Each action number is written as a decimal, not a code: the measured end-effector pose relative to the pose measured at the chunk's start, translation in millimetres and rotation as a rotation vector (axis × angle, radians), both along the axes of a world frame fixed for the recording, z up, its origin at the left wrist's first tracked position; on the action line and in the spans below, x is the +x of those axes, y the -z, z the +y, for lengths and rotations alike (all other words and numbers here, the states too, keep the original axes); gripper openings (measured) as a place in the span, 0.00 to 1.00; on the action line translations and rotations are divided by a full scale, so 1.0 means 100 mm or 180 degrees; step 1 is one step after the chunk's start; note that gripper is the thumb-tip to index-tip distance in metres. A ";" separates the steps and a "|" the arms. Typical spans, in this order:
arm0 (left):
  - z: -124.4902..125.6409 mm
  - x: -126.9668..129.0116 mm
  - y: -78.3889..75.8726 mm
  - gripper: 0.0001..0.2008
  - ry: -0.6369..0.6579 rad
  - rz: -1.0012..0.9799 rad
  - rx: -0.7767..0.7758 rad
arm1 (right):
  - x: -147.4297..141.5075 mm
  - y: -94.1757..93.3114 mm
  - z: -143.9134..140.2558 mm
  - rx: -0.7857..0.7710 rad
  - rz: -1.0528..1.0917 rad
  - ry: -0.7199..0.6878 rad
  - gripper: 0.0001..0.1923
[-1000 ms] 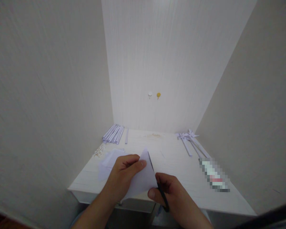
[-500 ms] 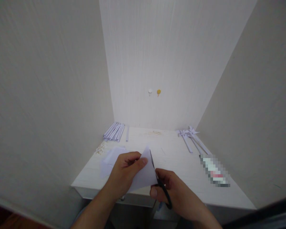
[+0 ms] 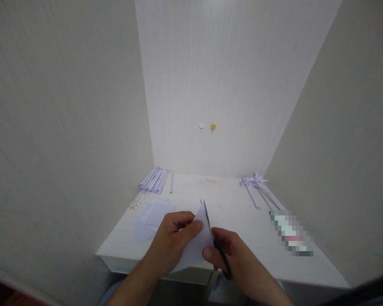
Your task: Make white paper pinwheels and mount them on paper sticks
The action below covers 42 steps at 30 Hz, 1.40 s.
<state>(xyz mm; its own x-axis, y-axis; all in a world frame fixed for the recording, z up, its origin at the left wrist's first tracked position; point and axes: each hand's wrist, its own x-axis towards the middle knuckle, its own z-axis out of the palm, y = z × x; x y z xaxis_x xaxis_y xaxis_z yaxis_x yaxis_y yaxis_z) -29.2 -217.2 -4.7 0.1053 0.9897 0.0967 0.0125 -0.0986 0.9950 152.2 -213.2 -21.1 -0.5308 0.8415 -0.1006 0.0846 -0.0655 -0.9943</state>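
My left hand (image 3: 180, 240) pinches a folded piece of white paper (image 3: 194, 251), thumb on top, its pointed corner aimed away from me. In my right hand (image 3: 230, 255) is a pair of scissors (image 3: 222, 257) with black handles. Their blades lie along the right edge of the paper, and two tips stick out past its corner. Both hands are held over the front edge of the table. Loose sheets of white paper (image 3: 159, 212) lie on the tabletop just beyond my left hand.
Rolled paper sticks (image 3: 155, 179) are bundled at the back left, with one single stick (image 3: 171, 182) beside them. Small pale bits (image 3: 135, 203) lie at the left edge. Paper pinwheels (image 3: 257, 180) on sticks rest at the back right, near a pixelated object (image 3: 290, 233). Walls enclose three sides.
The scissor blades have moved farther along the paper's edge, and their tips now show beyond the corner. Both hands sit slightly lower in view, and the paper is tilted a little more.
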 end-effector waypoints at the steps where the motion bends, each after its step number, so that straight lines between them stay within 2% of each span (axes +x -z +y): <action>1: 0.00 0.00 0.01 0.19 0.0013 -0.0048 -0.0037 | 0.00 0.00 0.00 0.0011 -0.0026 0.0022 0.27; 11: 0.12 0.03 0.00 0.20 0.0026 -0.0073 -0.0183 | 0.00 0.04 0.05 0.0183 -0.0301 0.0297 0.26; 23: 0.32 0.02 0.19 0.21 -0.0034 -0.0153 -0.0333 | -0.04 0.24 0.19 0.0271 -0.0437 0.0442 0.27; 26: 0.40 0.00 0.30 0.21 -0.0111 -0.0150 -0.0370 | -0.08 0.35 0.31 0.0386 -0.0792 0.0571 0.28; 30: 0.53 -0.08 0.57 0.22 -0.0391 -0.0140 -0.0377 | -0.08 0.60 0.66 0.0379 -0.1455 0.0788 0.28; 33: 0.59 -0.19 0.76 0.24 -0.0717 -0.0158 -0.0298 | -0.02 0.80 0.94 0.0331 -0.2201 0.0810 0.22; 35: 0.59 -0.26 0.85 0.24 -0.0855 -0.0199 -0.0276 | 0.01 0.90 1.07 0.0338 -0.2640 0.0764 0.13; 38: 0.53 -0.33 0.86 0.24 -0.0934 -0.0323 -0.0253 | 0.00 1.00 1.15 0.0373 -0.3056 0.0668 0.14; 42: 0.40 -0.33 0.70 0.22 -0.0841 -0.0653 -0.0256 | -0.09 1.05 1.18 0.0423 -0.3161 0.0524 0.16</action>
<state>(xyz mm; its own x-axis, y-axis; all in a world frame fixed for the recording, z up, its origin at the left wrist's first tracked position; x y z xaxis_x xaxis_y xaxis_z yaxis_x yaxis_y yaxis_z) -62.3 -177.3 -75.1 -0.1693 0.9855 0.0099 -0.1740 -0.0398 0.9839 143.4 -95.5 -126.1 -0.1344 0.9332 -0.3334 0.8765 -0.0450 -0.4794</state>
